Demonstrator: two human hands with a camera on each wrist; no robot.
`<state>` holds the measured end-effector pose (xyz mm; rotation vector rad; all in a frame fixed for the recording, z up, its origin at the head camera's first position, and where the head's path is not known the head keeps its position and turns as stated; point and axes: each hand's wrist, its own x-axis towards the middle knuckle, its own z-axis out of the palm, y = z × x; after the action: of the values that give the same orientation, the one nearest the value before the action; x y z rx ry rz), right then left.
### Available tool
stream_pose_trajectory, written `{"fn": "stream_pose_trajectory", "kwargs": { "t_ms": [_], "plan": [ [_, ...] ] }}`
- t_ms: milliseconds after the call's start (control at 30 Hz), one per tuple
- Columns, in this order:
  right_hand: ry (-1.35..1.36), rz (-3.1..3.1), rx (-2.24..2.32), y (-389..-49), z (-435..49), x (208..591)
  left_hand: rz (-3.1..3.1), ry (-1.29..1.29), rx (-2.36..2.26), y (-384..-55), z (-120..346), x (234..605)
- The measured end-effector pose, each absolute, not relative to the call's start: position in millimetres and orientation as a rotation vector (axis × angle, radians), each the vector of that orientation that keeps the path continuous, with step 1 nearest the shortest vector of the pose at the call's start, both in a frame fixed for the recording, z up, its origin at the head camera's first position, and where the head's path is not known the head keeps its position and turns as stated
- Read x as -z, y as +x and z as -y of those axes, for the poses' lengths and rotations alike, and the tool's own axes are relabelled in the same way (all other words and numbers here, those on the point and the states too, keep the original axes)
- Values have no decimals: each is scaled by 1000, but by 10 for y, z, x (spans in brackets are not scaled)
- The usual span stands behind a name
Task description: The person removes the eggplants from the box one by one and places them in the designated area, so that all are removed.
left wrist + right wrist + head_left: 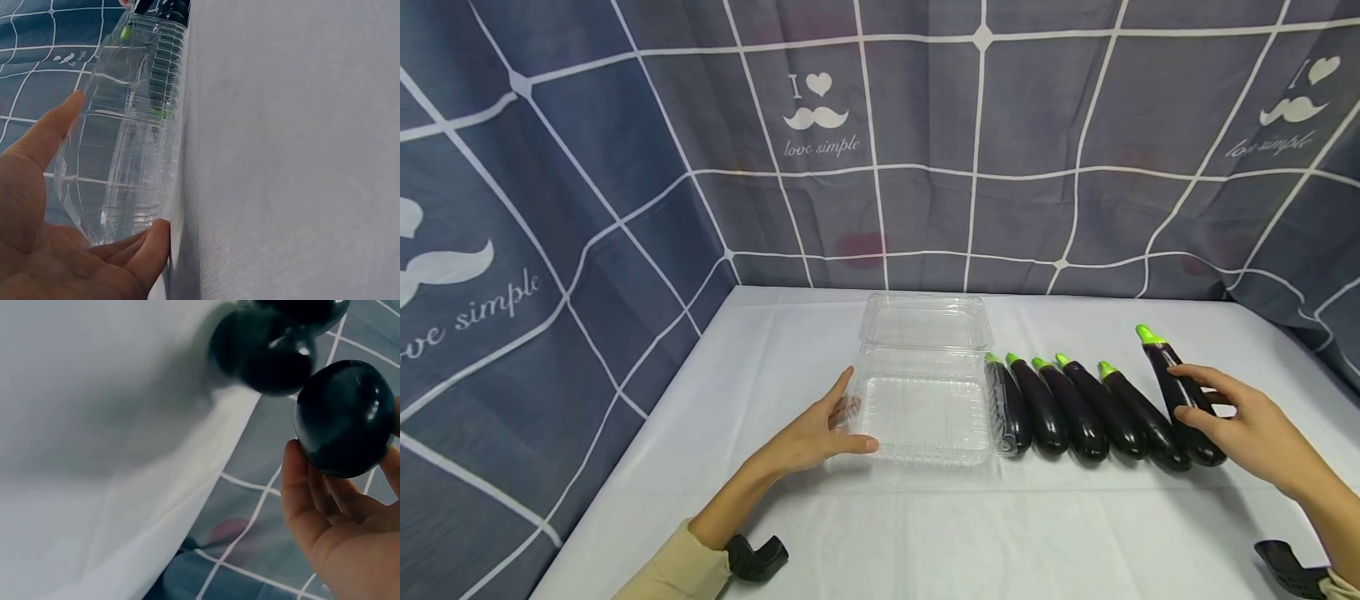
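My right hand (1243, 429) grips a dark, glossy eggplant (1176, 375) with a bright green stem end, its fingers and thumb round the sides. In the right wrist view the rounded end of this eggplant (345, 419) sits between the fingers. The left hand (816, 429) is spread at the left side of a clear plastic clamshell box (925, 417), thumb and fingers apart at its edge. The box stands open, its lid (925, 322) laid back toward the wall. In the left wrist view, fingertips (161, 231) lie right at the end of the box.
Several more eggplants (1071, 412) lie side by side right of the box, green ends away from me; the leftmost is close against its side wall. A white cloth (925, 533) covers the table. Grey checked fabric (925, 150) hangs behind and at the left.
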<state>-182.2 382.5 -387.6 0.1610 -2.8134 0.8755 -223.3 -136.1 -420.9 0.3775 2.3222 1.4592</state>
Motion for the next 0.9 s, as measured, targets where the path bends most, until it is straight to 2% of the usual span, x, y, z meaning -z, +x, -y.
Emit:
{"fn": "stream_pose_trajectory", "kwargs": {
  "t_ms": [467, 900],
  "plan": [
    [57, 2880, -866, -1846, -4004, 3987, -2314, 379, -1461, -2239, 1367, 4212],
    [143, 3036, -841, -1922, -4085, 4109, -2308, 402, -1462, -2240, 1366, 4199]
  ]
}}
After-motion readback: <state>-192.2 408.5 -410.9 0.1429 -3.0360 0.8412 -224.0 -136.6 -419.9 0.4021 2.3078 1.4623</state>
